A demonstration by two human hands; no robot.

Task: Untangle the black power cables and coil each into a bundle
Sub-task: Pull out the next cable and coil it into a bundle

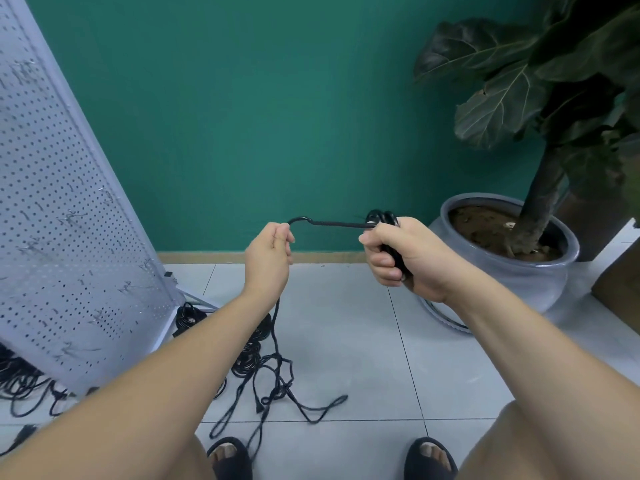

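My right hand (407, 259) grips a small coil of black power cable (382, 217) whose loops stick out above the fist. A taut stretch of the same cable (332, 223) runs left from it to my left hand (268, 259), which pinches it at chest height. From the left hand the cable hangs down to a loose tangle (277, 386) on the tiled floor between my feet. Coiled bundles of black cable (247, 355) lie on the floor behind my left forearm.
A white perforated panel (59, 237) leans at the left, with more black cables (24, 386) under it. A grey pot (540, 275) with a large-leaved plant stands at the right by the green wall. A brown box edge (620, 275) shows at far right.
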